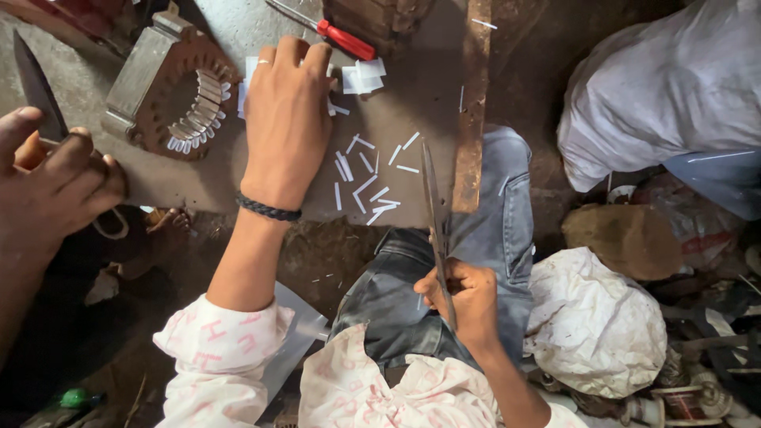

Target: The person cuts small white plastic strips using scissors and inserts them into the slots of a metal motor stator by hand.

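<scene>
We start at the stack of white paper pieces (349,78) on the grey work board (412,103), near its far edge. Our left hand (287,111) lies flat over it, fingers curled down onto the pieces, pressing rather than pinching. Just beside the stack lies a red-handled screwdriver (341,36).

Nearer us, loose white strips (371,178) lie scattered on the board, apart from one another, between the stack and the board's near edge.

Our right hand (464,297) is closed round the handles of long scissors (434,214); the blades point away from us over the board's edge and look shut or nearly so. The hand rests above our denim knee (491,230).

Left of the stack sits a motor stator (178,91), with white slips standing in its slots along one arc.

At far left another person's hand (51,186) grips a second pair of scissors (36,87).

Judgement on doing it well: keep the stack pinned square with flat fingers, draw off one piece at a time, and keep the blade tip clear of the pressing hand.

White sacks (658,87) lie at right.
</scene>
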